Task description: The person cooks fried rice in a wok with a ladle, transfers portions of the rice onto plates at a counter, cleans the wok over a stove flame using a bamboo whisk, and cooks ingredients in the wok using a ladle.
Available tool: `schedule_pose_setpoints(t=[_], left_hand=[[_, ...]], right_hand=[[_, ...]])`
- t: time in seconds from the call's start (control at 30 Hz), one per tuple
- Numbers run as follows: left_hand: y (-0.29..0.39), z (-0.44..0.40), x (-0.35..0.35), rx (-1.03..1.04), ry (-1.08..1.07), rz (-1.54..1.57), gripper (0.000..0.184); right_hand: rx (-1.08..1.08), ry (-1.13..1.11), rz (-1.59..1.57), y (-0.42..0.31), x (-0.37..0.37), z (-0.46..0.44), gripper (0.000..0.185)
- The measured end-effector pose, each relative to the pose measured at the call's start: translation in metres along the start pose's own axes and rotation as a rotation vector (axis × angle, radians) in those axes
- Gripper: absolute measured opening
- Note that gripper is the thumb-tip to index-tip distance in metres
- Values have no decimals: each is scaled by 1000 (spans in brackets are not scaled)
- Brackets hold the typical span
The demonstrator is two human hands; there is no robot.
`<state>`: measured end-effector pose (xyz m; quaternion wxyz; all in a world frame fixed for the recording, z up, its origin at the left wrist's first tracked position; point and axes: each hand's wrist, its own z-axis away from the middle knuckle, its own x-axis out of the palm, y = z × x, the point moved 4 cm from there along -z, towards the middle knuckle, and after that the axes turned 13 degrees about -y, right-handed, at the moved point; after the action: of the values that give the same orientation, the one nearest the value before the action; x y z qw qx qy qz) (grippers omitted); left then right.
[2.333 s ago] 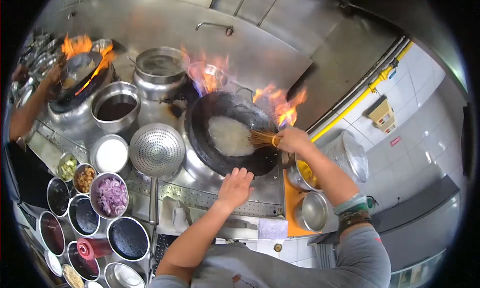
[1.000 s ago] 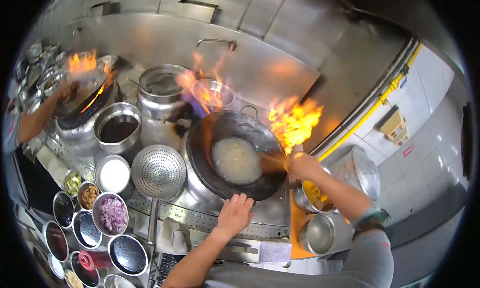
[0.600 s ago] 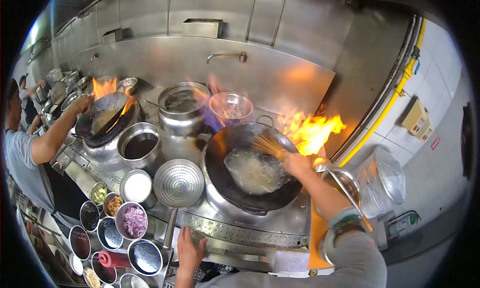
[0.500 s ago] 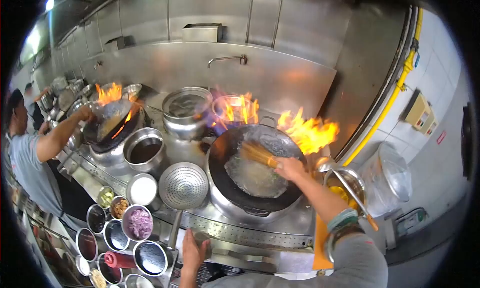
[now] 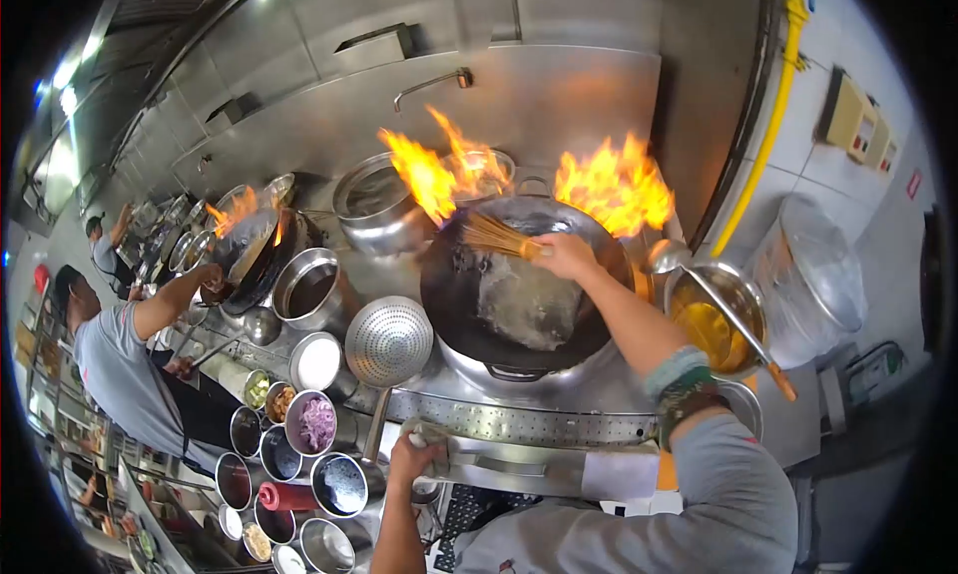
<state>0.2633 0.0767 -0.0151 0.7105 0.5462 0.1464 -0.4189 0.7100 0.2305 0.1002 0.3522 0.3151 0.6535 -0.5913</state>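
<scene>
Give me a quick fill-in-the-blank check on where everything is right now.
The right hand holds a bamboo whisk over a large black ____. The perforated strainer lies to the whisk's ____. The left hand grips a crumpled grey ____. The squeeze bottle is ____.

Missing words: wok; left; cloth; red.

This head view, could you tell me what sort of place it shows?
Probably a restaurant kitchen: flames rise around a large wok, with a perforated strainer and sliced purple onions nearby.
</scene>
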Motion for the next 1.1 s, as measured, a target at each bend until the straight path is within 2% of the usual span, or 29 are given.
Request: schedule_pose_setpoints(t=[0.03, 0.07, 0.1, 0.13, 0.2, 0.27, 0.3, 0.33, 0.37, 0.4, 0.43, 0.47, 0.5, 0.53, 0.57, 0.6, 0.63, 0.67, 0.7, 0.73, 0.8, 0.83, 0.87, 0.93, 0.97, 1.03, 1.07, 1.1], left_hand=[[7, -1, -3, -78, -80, 54, 80], [13, 3, -4, -160, -162, 109, 81], [17, 11, -5, -265, -220, 222, 70], [6, 20, -2, -267, -220, 213, 70], [-19, 39, 9, -81, -122, 1288, 62], [7, 59, 8, 95, -296, 1792, 60], [55, 76, 4, 36, -143, 1788, 69], [73, 76, 10, 77, -173, 1860, 69], [72, 65, 20, 34, -150, 1882, 64], [84, 50, 28, 102, -208, 1863, 55], [77, 27, 44, 52, -283, 1820, 47], [87, 9, 55, 9, -302, 1714, 43], [115, 12, 50, 220, -211, 1230, 41], [144, 11, 46, 51, -325, 1569, 45], [120, -46, 83, 258, -495, 1654, 50], [149, -37, 67, 213, -512, 1499, 54], [169, -38, 65, -57, -238, 1534, 54], [189, -31, 57, -59, -289, 1508, 52], [188, -45, 60, -49, -367, 1411, 48], [190, -55, 71, -47, -469, 1297, 45], [193, -67, 85, -79, -485, 1357, 42], [196, -68, 87, -91, -503, 1405, 40], [193, -70, 87, -87, -511, 1399, 40], [192, -74, 88, 27, -635, 1385, 38], [198, -70, 84, 40, -650, 1386, 38], [198, -59, 70, 6, -654, 1361, 26], [203, -66, 74, 6, -660, 1367, 26], [209, -77, 80, -49, -664, 1349, 21]], right_hand=[[89, 28, -186, 2, 4, -3, 43], [98, 29, -200, -3, 16, 9, 43], [-18, -48, -99, -22, 29, 26, 40], [-135, -123, 1, -39, 33, 43, 38], [-52, -311, 294, -78, -32, 110, 35], [9, -292, 403, -79, -55, 133, 36], [-10, -291, 403, -86, -66, 144, 36], [-26, -264, 351, -96, -72, 158, 33], [-53, -241, 302, -103, -71, 166, 31], [-58, -286, 333, -106, -60, 169, 28], [-38, -376, 355, -100, -42, 165, 36], [86, -367, 397, -99, -35, 163, 33], [136, -384, 546, -92, -31, 152, 30], [128, -326, 628, -109, -47, 154, 27], [102, -162, 523, -127, -68, 165, 27], [-84, -47, 462, -101, -68, 165, 32], [-116, -93, 441, -101, -79, 174, 44], [-77, -10, 446, -101, -84, 182, 50], [-49, -52, 261, -104, -83, 184, 52], [-75, -71, 271, -105, -69, 174, 52], [-170, -22, 204, -107, -39, 153, 49], [-85, -131, 273, -116, -27, 144, 46], [-186, -142, 340, -99, -6, 129, 46], [98, -201, 502, -125, -19, 123, 46], [108, -192, 516, -123, -31, 126, 46], [83, -48, 484, -114, -59, 132, 47], [-57, 25, 398, -103, -72, 141, 48], [-63, 64, 332, -98, -83, 148, 49]])
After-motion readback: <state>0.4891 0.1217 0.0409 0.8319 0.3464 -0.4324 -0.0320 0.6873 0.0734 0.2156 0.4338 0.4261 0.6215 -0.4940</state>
